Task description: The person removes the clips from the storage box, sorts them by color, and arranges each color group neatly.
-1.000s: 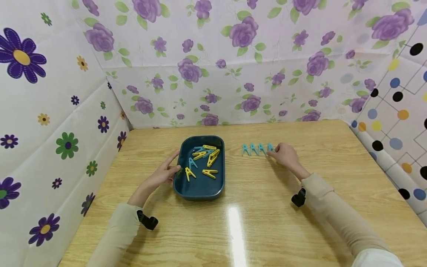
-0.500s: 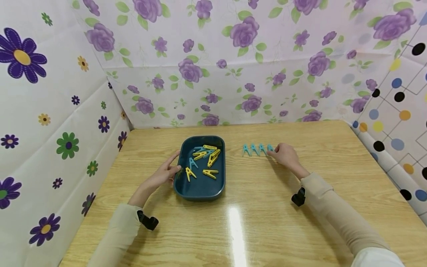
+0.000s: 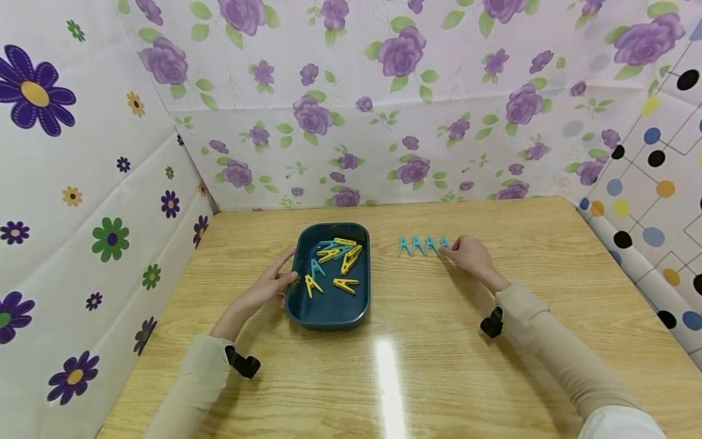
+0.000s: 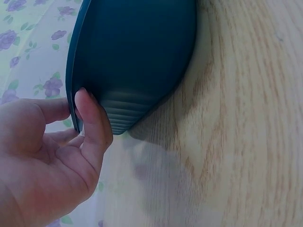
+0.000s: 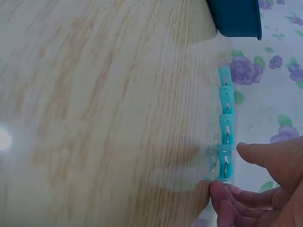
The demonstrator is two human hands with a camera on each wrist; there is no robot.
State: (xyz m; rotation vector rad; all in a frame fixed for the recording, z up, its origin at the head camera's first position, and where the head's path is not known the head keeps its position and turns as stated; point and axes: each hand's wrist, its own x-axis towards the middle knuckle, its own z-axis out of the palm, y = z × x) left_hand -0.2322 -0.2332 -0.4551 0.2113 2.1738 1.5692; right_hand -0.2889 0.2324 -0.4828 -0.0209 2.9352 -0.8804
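Observation:
A dark teal tray sits mid-table and holds several yellow clothespins and a few blue ones. My left hand grips the tray's left rim. In the left wrist view, the left hand has its thumb on the ribbed outer wall of the tray. Right of the tray, several blue clothespins lie in a row. My right hand is at the row's right end. In the right wrist view, thumb and fingertip of the right hand close on the last blue clothespin.
Flowered sheets wall the wooden table at the back and left, and a dotted sheet closes the right side. Black wrist cameras sit on both sleeves. A corner of the tray shows in the right wrist view.

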